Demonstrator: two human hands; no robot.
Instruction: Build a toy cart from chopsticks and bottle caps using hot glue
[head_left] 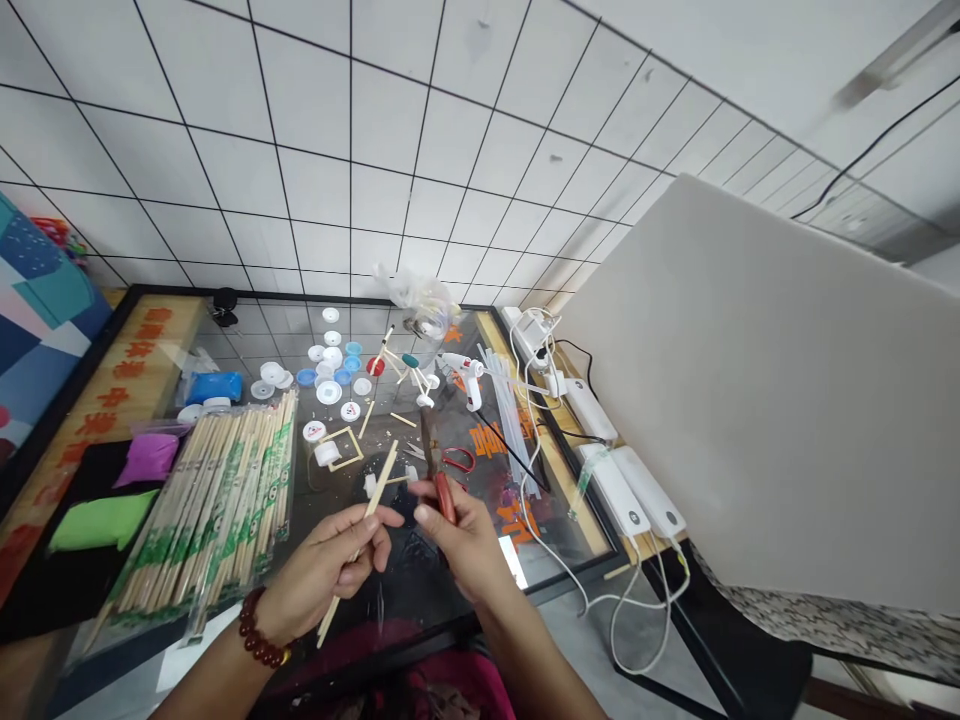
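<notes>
Light wooden chopsticks (385,473) are gripped between the thumb and fingers of my left hand (330,560), slanting up across the glass table. My right hand (471,540) is closed around the red handles of pliers (445,497), whose dark jaws point away from me, apart from the chopsticks. Beyond my hands lie red-handled scissors (459,460), a small square frame of cut sticks (346,462) and loose stick pieces (403,419). White and blue bottle caps (328,391) are scattered behind these. A small stick structure with a green top (409,360) stands near a white glue gun (469,372).
Wrapped chopsticks (217,500) lie at left, beside purple (148,458), green (103,521) and blue packets (213,386). At right are clear glue sticks (511,420), white power boxes (613,490) with loose cables, and a large pale panel (772,390). A plastic bag (421,300) sits by the tiled wall.
</notes>
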